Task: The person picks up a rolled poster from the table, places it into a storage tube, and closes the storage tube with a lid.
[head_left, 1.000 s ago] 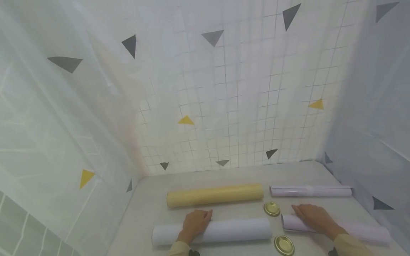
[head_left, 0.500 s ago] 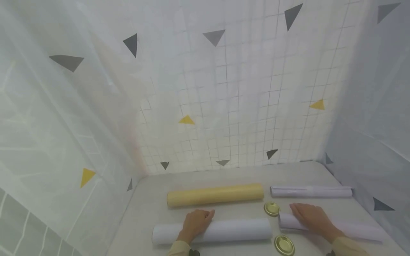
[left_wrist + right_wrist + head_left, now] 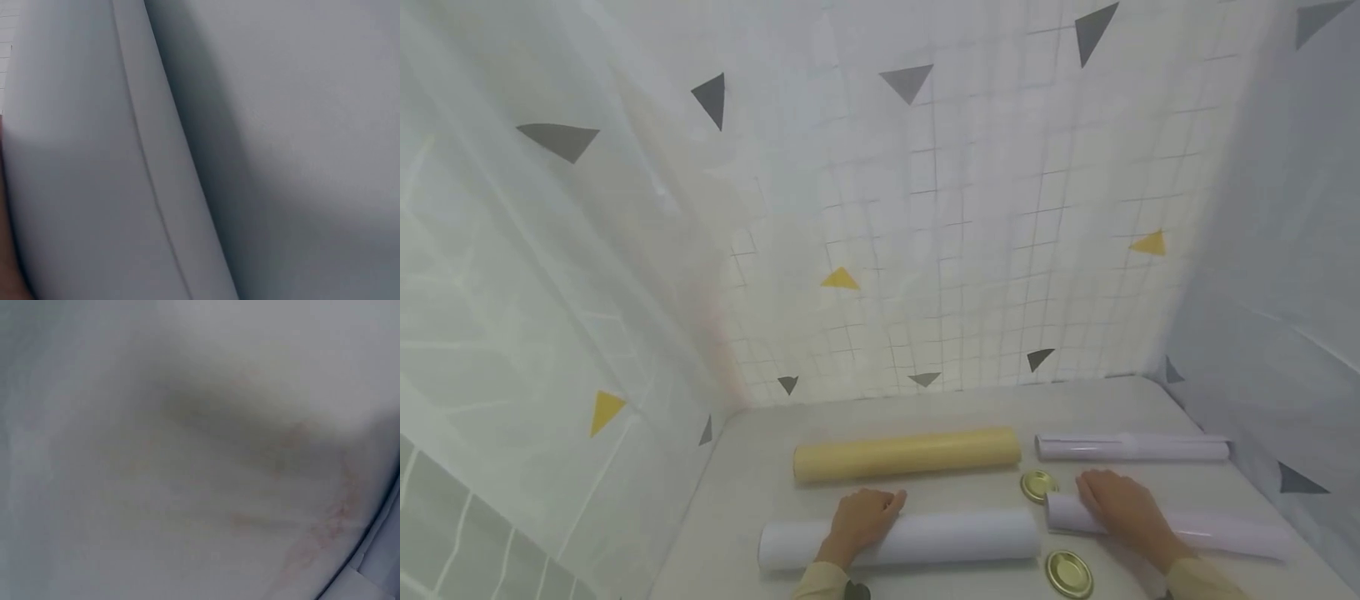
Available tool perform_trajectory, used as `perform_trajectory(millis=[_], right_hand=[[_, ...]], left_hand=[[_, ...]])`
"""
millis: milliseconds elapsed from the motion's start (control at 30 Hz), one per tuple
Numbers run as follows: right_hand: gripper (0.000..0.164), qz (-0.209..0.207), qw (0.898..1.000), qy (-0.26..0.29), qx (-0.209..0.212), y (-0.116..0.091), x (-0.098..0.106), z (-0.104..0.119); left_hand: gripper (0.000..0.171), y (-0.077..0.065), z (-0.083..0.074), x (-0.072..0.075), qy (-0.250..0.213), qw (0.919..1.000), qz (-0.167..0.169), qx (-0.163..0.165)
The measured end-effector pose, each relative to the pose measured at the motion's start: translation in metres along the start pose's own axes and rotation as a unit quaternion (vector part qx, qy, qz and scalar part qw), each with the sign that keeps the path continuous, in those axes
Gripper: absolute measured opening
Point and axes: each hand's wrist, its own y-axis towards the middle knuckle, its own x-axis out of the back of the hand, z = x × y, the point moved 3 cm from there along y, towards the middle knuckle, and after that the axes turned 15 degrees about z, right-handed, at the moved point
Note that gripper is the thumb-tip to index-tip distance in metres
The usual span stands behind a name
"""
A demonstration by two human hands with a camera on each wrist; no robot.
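Observation:
In the head view my left hand [image 3: 861,518] grips a thick white paper roll [image 3: 962,537] from above, left of its middle. That roll [image 3: 75,156] fills the left of the left wrist view, its long paper edge showing. My right hand [image 3: 1123,510] holds a thinner, glossy pale lilac paper roll [image 3: 1225,533] near its left end, the fingertips hidden on the far side. The lilac roll's left end overlaps the edge of a round gold lid [image 3: 1036,485]. The right wrist view is blurred, with part of a pale roll [image 3: 378,569] in the lower right corner.
Behind the white roll lies a yellow roll [image 3: 906,456]. A second lilac roll [image 3: 1135,448] lies at the back right. Another gold lid [image 3: 1069,575] sits near the front. Pale sheeting [image 3: 880,208] with triangle marks surrounds the white table [image 3: 940,408].
My right hand has moved slightly left, carrying the front lilac roll with it toward the gold lid. My left hand and the white roll stay nearly in place.

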Motion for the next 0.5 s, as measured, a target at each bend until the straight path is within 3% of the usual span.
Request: perform_trajectory(millis=[100, 233, 500], right_hand=[[0.017, -0.006, 1.000, -0.006, 0.006, -0.004, 0.001, -0.004], [0.029, -0.003, 1.000, -0.001, 0.005, -0.008, 0.005, -0.010], [0.043, 0.043, 0.999, 0.000, -0.010, -0.019, 0.003, -0.015]], left_hand=[[0.059, -0.001, -0.003, 0.000, 0.008, 1.0000, 0.002, -0.005], [0.059, -0.003, -0.006, 0.001, 0.025, 0.9994, -0.004, -0.024], [0.060, -0.004, -0.006, 0.001, 0.056, 0.9976, -0.007, -0.040]])
